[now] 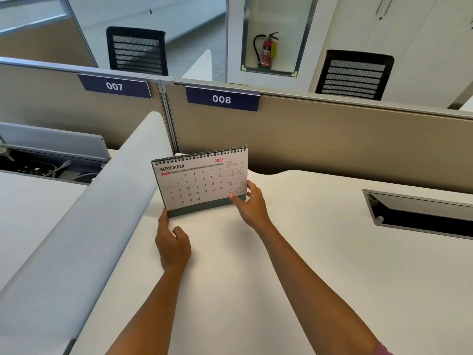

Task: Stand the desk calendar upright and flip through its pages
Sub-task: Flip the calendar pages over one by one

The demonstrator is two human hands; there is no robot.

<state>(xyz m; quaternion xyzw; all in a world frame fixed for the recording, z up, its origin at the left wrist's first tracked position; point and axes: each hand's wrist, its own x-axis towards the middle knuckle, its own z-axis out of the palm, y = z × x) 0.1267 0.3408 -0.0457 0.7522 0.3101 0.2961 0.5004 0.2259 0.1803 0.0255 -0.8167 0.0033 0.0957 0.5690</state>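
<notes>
The desk calendar [202,183] stands upright on the white counter [281,265], close to the grey divider [84,226] on the left, with its wire spiral along the top and the September page facing the person. The left hand [172,242] sits at the lower left corner, thumb tip touching the dark green base, the other fingers loosely curled and holding nothing that can be seen. The right hand [249,203] pinches the lower right corner, thumb on the front of the page and fingers behind.

It looks light and easy to tip: a folded card stand with thin paper sheets. The base is probably stiff enough to brace with one hand, while the pages are soft and could crease or tear at the wire holes if pulled sideways. The best place to take a page is likely its free bottom edge near a corner, lifting it up and over the spiral while the other hand steadies the base.
</notes>
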